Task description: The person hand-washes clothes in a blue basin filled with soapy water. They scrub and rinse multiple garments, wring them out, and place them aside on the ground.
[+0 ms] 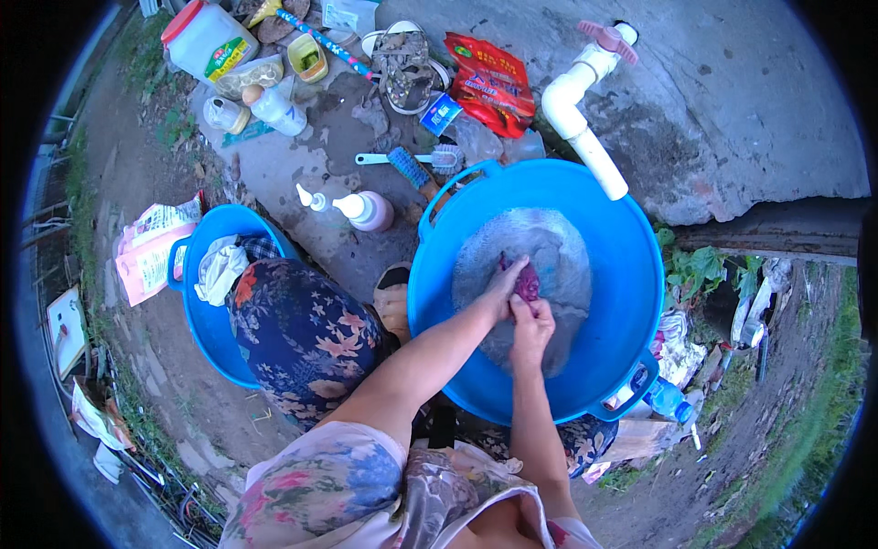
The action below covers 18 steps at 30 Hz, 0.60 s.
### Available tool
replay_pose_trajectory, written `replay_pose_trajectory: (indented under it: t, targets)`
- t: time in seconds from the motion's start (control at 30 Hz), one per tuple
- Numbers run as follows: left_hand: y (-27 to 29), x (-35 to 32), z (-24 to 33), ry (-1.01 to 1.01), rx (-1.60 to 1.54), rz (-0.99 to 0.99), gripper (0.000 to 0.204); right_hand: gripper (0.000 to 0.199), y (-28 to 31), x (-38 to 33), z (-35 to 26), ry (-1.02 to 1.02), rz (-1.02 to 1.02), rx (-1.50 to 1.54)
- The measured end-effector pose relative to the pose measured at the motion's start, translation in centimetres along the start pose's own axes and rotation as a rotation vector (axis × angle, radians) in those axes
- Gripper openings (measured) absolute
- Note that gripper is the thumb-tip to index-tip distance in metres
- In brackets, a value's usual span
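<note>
The person is in the middle of hand washing: both hands are inside the large blue basin (631, 274), in soapy water. The left hand (506, 285) and the right hand (531, 322) touch each other, and the fingers of both are closed around a small dark red cloth (526, 282), which lies at the water surface near the middle of the basin. I judge that this is the rubbing step. The next move probably calls for a firm grip and for turning the cloth to a fresh part.

A white pipe (578, 110) with a pink tap reaches over the far rim of the basin. Behind the basin lies a red packet (492, 80) with a green corner. Farther left stands a big clear jar (208, 38) with a red lid and a green and yellow label. A pink pump bottle (369, 209) lies on the concrete, and a pink and white bag (146, 247) lies beside the smaller blue tub (199, 316).
</note>
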<state>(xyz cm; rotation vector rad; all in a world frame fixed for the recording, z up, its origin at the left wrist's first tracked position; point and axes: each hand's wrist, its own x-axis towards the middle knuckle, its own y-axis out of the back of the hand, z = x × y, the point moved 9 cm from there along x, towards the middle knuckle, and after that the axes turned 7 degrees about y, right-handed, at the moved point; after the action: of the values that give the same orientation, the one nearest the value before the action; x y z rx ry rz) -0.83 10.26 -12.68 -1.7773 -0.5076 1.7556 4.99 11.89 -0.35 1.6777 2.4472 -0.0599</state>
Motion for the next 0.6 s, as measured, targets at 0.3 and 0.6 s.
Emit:
replay_pose_trajectory:
  t: [0.3, 0.6]
  targets:
    - [-3.4, -5.3, -4.5, 0.162, 0.304, 0.152, 0.078, 0.036, 4.9, 9.0, -2.3, 0.359, 0.268, -1.096]
    - [-4.2, -4.1, -1.7, 0.027, 0.064, -0.066, 0.019, 0.033, 1.1, 3.4, -4.6, 0.294, 0.182, -0.521]
